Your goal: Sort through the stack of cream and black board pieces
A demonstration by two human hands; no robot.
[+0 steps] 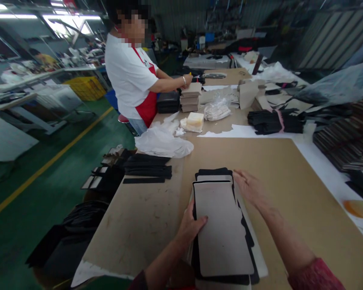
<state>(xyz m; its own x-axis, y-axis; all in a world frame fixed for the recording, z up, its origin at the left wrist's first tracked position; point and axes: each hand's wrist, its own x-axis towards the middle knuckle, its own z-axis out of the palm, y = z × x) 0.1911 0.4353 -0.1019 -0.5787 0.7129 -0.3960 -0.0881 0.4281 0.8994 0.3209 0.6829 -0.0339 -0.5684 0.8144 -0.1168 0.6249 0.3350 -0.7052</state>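
A stack of flat panels (222, 225), grey on top with black edges, lies on the brown cardboard-covered table (290, 193) in front of me. My left hand (190, 227) grips the left edge of the top panel, thumb resting on its grey face. My right hand (250, 188) lies with fingers stretched out along the stack's upper right edge, touching it. More black pieces (213, 172) stick out from under the far end of the stack.
A co-worker in a white shirt and red apron (133, 78) stands at the far left of the table by a pile of grey boards (191, 96). Black strips (147, 167), white plastic bags (163, 141) and black stacks (275, 121) lie around. Green floor at left.
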